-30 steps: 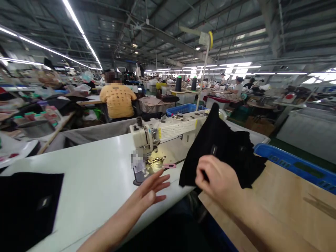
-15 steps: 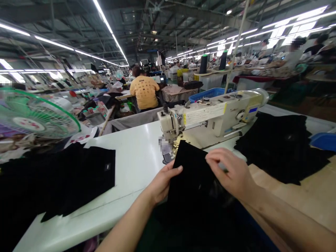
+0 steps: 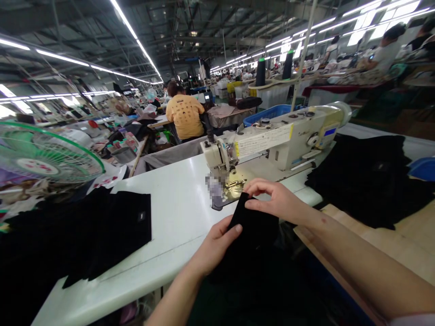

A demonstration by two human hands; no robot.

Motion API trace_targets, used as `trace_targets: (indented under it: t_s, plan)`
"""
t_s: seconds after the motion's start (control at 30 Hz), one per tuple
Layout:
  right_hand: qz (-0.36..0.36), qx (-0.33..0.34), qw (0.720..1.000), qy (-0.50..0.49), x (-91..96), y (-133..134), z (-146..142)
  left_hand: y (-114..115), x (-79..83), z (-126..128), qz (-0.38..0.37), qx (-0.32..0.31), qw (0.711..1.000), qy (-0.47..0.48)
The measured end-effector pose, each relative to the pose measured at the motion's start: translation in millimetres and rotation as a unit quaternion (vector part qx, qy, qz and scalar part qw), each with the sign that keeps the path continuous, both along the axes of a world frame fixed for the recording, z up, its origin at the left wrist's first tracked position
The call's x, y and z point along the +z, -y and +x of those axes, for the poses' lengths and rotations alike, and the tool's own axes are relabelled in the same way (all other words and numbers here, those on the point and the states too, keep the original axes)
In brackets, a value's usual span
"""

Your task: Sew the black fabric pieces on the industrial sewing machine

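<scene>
Both hands hold a piece of black fabric [image 3: 260,226] in front of the sewing machine [image 3: 278,140]. My left hand [image 3: 219,244] is closed on its left edge, thumb on top. With thumb and fingers, my right hand [image 3: 268,197] pinches the upper corner, close to the needle area. The cloth's lower part hangs down toward my lap and merges into dark shadow. Another black fabric piece with a small light label [image 3: 141,217] lies on the white table [image 3: 176,199] to the left.
More black fabric [image 3: 370,176] lies right of the machine, by a wooden board [image 3: 390,253]. A green fan [image 3: 50,154] stands at the left. Behind the machine are a blue basket [image 3: 268,114] and dark thread cones [image 3: 260,73]. A person in a yellow shirt [image 3: 185,115] sits ahead.
My right hand has moved left and taken hold of the fabric's upper corner. The fabric's top edge is now folded or tilted near the machine. My left hand has shifted slightly right.
</scene>
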State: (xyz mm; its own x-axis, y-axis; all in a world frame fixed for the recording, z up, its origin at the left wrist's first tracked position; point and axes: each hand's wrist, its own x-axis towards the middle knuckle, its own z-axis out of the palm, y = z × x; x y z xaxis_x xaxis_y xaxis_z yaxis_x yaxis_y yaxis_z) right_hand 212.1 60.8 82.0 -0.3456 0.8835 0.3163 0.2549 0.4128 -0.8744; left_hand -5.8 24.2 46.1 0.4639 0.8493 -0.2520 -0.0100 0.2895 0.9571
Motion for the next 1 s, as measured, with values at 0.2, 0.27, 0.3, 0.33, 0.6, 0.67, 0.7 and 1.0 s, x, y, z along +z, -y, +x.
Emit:
trace_targets:
  t_s: [0.2, 0.27, 0.3, 0.33, 0.6, 0.67, 0.7, 1.0]
  plan:
    - [0.065, -0.023, 0.997, 0.02, -5.4, 7, -7, 12, 3.1, 18, 0.173, 0.144, 0.972, -0.072]
    - [0.068, -0.02, 0.997, 0.029, -7.1, 10, -10, 13, 7.2, 22, 0.169, 0.199, 0.963, -0.059]
    - [0.059, -0.017, 0.997, 0.038, -7.6, 12, -12, 12, 10.0, 24, 0.169, 0.215, 0.96, -0.056]
    - [0.044, -0.014, 0.998, 0.044, -7.9, 13, -14, 12, 13.0, 25, 0.171, 0.222, 0.958, -0.053]
    - [-0.05, 0.044, 0.998, 0.023, -13.3, 17, -17, 8, 18.0, 28, 0.2, 0.257, 0.945, -0.039]
    - [-0.047, 0.055, 0.997, 0.025, -15.0, 17, -17, 7, 15.9, 27, 0.195, 0.257, 0.946, -0.036]
    - [-0.041, 0.058, 0.997, 0.029, -15.4, 16, -17, 6, 15.4, 26, 0.188, 0.255, 0.948, -0.033]
    - [0.097, 0.041, 0.987, 0.12, -14.6, 14, -18, -1, 13.5, 23, 0.159, 0.23, 0.96, -0.026]
